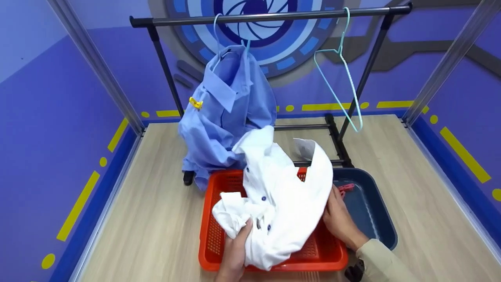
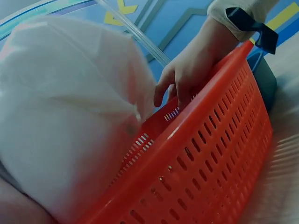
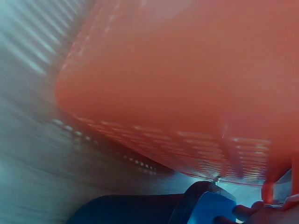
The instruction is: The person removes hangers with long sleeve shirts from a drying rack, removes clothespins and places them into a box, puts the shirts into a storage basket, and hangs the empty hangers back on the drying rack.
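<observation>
A white shirt with dark buttons is bunched up over the red basket in the head view. My left hand grips its lower left part, thumb on top of the cloth. At the shirt's right edge is my right hand, above the basket's right side. From the left wrist, that right hand shows loosely bent fingers hanging beside the cloth at the basket rim. In the right wrist view only some fingers appear at the lower right corner, and the basket wall fills most of the picture.
Behind, a black rack carries a blue shirt on a hanger, with a yellow clip on it, and a bare light-green hanger. A dark blue tray with red clips stands right of the basket.
</observation>
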`<state>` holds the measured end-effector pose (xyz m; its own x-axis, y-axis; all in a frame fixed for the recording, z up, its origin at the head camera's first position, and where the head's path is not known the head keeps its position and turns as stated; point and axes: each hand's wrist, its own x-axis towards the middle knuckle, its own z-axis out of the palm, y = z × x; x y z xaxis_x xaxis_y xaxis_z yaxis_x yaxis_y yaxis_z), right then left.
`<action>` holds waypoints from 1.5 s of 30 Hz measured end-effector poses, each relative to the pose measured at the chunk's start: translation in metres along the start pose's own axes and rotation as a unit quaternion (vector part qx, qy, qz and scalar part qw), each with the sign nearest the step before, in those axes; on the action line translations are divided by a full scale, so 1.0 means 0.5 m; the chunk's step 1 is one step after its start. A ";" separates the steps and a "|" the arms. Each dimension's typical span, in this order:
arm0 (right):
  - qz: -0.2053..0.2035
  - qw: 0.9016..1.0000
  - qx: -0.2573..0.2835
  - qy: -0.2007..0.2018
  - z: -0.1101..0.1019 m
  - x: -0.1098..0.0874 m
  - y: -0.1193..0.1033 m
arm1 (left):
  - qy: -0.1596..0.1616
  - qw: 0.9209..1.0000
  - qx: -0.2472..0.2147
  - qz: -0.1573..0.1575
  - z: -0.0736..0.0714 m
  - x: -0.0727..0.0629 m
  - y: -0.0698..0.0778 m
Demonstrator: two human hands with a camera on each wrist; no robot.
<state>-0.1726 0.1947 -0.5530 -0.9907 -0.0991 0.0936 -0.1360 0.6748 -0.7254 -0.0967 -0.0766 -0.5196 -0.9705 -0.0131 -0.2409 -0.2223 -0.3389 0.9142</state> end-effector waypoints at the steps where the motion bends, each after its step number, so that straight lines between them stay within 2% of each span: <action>1: 0.002 1.000 0.010 -0.003 -0.001 -0.001 0.000 | -0.029 0.999 -0.014 -0.011 -0.002 -0.004 0.000; 3: 0.037 0.996 0.075 -0.024 -0.004 -0.001 -0.002 | -0.095 0.993 -0.037 -0.054 -0.009 -0.014 0.003; 4: 0.055 0.993 0.104 -0.032 -0.006 -0.002 -0.003 | -0.129 0.988 -0.043 -0.079 -0.014 -0.019 0.005; 6: 0.081 0.984 0.150 -0.042 -0.008 -0.003 -0.005 | -0.200 0.969 -0.039 -0.136 -0.025 -0.030 0.013; 8: 0.070 0.986 0.145 -0.039 -0.007 -0.004 -0.005 | -0.248 0.952 -0.007 -0.178 -0.035 -0.037 0.022; 10: 0.019 0.996 0.087 -0.016 -0.005 -0.006 -0.003 | -0.273 0.943 0.024 -0.190 -0.043 -0.041 0.031; 11: -0.002 0.998 0.058 -0.004 -0.004 -0.006 -0.002 | -0.280 0.940 0.023 -0.195 -0.046 -0.043 0.034; 13: -0.036 0.999 0.012 0.019 -0.001 -0.007 0.000 | -0.272 0.943 0.008 -0.194 -0.051 -0.048 0.039; 17: -0.047 0.998 0.008 0.034 0.002 -0.005 0.003 | -0.233 0.954 -0.085 -0.166 -0.050 -0.054 0.048; 20: -0.045 0.998 -0.004 0.037 0.002 -0.004 0.004 | -0.171 0.969 -0.137 -0.112 -0.039 -0.047 0.057; 22: -0.040 0.998 -0.018 0.036 0.003 -0.002 0.003 | -0.112 0.978 -0.156 -0.077 -0.031 -0.035 0.063; 24: -0.026 0.999 -0.025 0.029 0.003 -0.001 0.001 | -0.054 0.983 -0.172 -0.044 -0.026 -0.020 0.067; 25: -0.017 0.999 -0.025 0.022 0.003 0.000 0.000 | -0.033 0.983 -0.176 -0.028 -0.025 -0.011 0.067; 26: -0.006 1.000 -0.023 0.014 0.002 0.001 -0.002 | -0.026 0.982 -0.184 -0.015 -0.025 -0.004 0.067; 27: 0.005 1.000 -0.021 0.006 0.002 0.001 -0.003 | -0.031 0.981 -0.189 -0.002 -0.025 0.002 0.066; 29: 0.023 1.000 -0.015 -0.011 0.001 0.002 -0.004 | -0.068 0.980 -0.186 0.021 -0.027 0.009 0.062; 32: 0.041 0.999 -0.007 -0.026 -0.001 0.000 -0.005 | -0.118 0.983 -0.136 0.035 -0.026 0.008 0.058; 34: 0.044 0.999 -0.004 -0.029 -0.001 0.000 -0.005 | -0.116 0.988 -0.091 0.039 -0.022 0.007 0.062; 37: 0.044 0.999 -0.001 -0.030 0.001 0.001 -0.005 | -0.078 0.995 -0.039 0.038 -0.015 0.016 0.079; 40: 0.039 0.999 0.004 -0.027 0.001 0.003 -0.004 | -0.052 0.998 -0.002 0.047 -0.015 0.032 0.103; 42: 0.036 0.999 0.006 -0.026 0.001 0.004 -0.003 | -0.059 0.997 0.033 0.050 -0.016 0.042 0.116; 45: 0.025 1.000 0.001 -0.018 0.001 0.003 -0.002 | -0.115 0.989 0.086 0.040 -0.015 0.057 0.127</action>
<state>-0.1740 0.1937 -0.5523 -0.9952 -0.0921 0.0330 -0.0869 0.6776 -0.7303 -0.1380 -0.1055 -0.4709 -0.9768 0.1878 -0.1033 -0.1376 -0.1798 0.9740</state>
